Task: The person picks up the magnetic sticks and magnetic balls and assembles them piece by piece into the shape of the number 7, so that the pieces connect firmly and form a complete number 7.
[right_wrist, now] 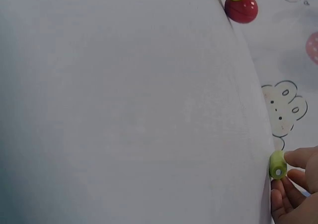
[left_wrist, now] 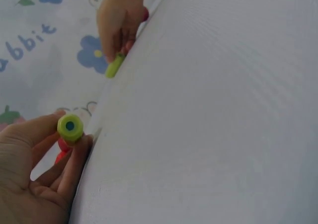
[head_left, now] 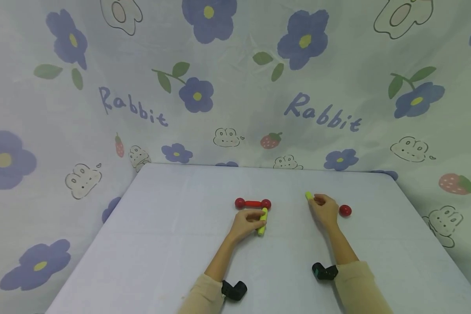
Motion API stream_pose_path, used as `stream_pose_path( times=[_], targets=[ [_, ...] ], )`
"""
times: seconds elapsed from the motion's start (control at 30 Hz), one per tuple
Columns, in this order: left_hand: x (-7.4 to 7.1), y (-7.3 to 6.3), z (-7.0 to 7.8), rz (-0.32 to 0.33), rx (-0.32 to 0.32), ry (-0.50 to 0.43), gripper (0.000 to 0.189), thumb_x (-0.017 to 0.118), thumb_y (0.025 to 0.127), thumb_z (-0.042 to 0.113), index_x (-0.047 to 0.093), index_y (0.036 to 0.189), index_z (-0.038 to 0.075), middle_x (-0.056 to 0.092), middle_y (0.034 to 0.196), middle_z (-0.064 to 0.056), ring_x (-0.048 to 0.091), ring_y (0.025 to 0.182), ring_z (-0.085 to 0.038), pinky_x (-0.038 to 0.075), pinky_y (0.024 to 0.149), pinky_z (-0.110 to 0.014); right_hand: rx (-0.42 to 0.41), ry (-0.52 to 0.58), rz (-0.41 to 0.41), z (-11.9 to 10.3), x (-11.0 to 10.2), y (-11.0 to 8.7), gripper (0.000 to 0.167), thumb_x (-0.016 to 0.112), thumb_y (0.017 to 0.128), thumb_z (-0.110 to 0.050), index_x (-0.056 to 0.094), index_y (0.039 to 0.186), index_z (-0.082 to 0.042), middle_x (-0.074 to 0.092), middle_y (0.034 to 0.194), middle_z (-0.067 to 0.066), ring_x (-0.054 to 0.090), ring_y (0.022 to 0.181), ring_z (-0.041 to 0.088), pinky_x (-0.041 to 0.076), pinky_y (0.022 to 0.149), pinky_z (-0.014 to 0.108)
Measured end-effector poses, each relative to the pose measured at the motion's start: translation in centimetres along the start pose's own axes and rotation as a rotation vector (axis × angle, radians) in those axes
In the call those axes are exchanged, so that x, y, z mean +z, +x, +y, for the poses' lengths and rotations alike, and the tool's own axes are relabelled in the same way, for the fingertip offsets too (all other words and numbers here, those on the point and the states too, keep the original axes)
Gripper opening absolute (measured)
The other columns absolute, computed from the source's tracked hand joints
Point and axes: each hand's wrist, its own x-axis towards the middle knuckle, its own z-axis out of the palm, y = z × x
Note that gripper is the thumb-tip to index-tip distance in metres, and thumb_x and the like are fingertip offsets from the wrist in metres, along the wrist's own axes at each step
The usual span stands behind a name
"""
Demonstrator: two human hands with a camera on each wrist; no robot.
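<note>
- Toward the middle of the white tabletop (head_left: 161, 261), the left hand (head_left: 246, 223) pinches a yellow-green stick (head_left: 262, 222), its fingers (left_wrist: 74, 168) closed just to the stick's width; both ends project past the grip.
- Just beyond that stick lies a red rod (head_left: 253, 203) with a red ball (head_left: 240, 203) at its left end and another red ball (head_left: 266, 204) at its right (the stick's far tip overlaps this second ball in view, though whether they touch I cannot tell).
- Farther right, the right hand (head_left: 325, 210) has a second yellow-green stick (head_left: 308, 196) between thumb and fingers, opened only as wide as the stick; one end juts out beyond them, away from the person and to the left.
- Just right of that hand, apart from its fingers, sits a loose red ball (head_left: 345, 210).
- Behind the tabletop hangs a flower-printed cloth (head_left: 243, 87).
</note>
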Motion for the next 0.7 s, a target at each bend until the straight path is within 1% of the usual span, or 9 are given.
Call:
stream_pose_path(
  times=[0.07, 0.17, 0.27, 0.33, 0.5, 0.7],
  targets=[
    [0.0, 0.2, -0.5, 0.002, 0.01, 0.0, 0.03, 0.067, 0.083, 0.003, 0.064, 0.11, -0.01, 0.064, 0.111, -0.025, 0.062, 0.084, -0.022, 0.05, 0.068, -0.016, -0.004, -0.021, 0.013, -0.1, 0.1, 0.2, 0.031, 0.063, 0.086, -0.008, 0.062, 0.11, 0.011, 0.064, 0.105, 0.027, 0.062, 0.095, 0.036, 0.05, 0.083, 0.037],
    [0.3, 0.7, -1.9, 0.016, 0.018, 0.009, 0.029, 0.068, 0.083, 0.004, 0.065, 0.109, -0.008, 0.065, 0.11, -0.023, 0.062, 0.083, -0.02, 0.051, 0.067, -0.017, -0.017, -0.063, 0.023, -0.3, 0.2, 0.5, 0.03, 0.064, 0.085, -0.007, 0.063, 0.108, 0.011, 0.065, 0.101, 0.028, 0.063, 0.091, 0.037, 0.05, 0.082, 0.04],
    [0.5, 1.2, -3.3, 0.033, 0.01, 0.017, 0.029, 0.07, 0.083, 0.007, 0.067, 0.109, -0.004, 0.066, 0.11, -0.018, 0.062, 0.085, -0.017, 0.051, 0.069, -0.017, -0.022, -0.1, -0.001, -0.4, 0.0, 0.7, 0.031, 0.065, 0.084, -0.008, 0.063, 0.108, 0.012, 0.066, 0.099, 0.027, 0.062, 0.09, 0.037, 0.049, 0.081, 0.043],
    [0.6, 1.3, -3.7, 0.037, 0.009, 0.022, 0.029, 0.07, 0.082, 0.009, 0.068, 0.109, -0.002, 0.066, 0.11, -0.016, 0.062, 0.086, -0.016, 0.051, 0.069, -0.017, -0.021, -0.116, -0.03, -0.4, -0.2, 0.7, 0.033, 0.065, 0.084, -0.009, 0.062, 0.108, 0.012, 0.066, 0.098, 0.027, 0.062, 0.09, 0.038, 0.049, 0.082, 0.045],
    [0.6, 1.3, -3.9, 0.038, 0.016, 0.028, 0.029, 0.071, 0.082, 0.012, 0.069, 0.109, 0.001, 0.067, 0.11, -0.013, 0.062, 0.085, -0.016, 0.051, 0.07, -0.018, -0.003, -0.14, -0.097, -0.5, -0.6, 0.7, 0.035, 0.065, 0.084, -0.013, 0.062, 0.108, 0.013, 0.065, 0.1, 0.028, 0.061, 0.093, 0.039, 0.048, 0.085, 0.047],
    [0.6, 1.2, -4.0, 0.038, 0.031, 0.039, 0.029, 0.071, 0.082, 0.011, 0.068, 0.109, 0.0, 0.067, 0.111, -0.014, 0.061, 0.082, -0.013, 0.051, 0.069, -0.018, 0.038, -0.189, -0.193, -0.8, -0.9, 0.5, 0.037, 0.067, 0.081, -0.016, 0.063, 0.105, 0.012, 0.065, 0.099, 0.027, 0.06, 0.091, 0.037, 0.051, 0.078, 0.043]
  ],
)
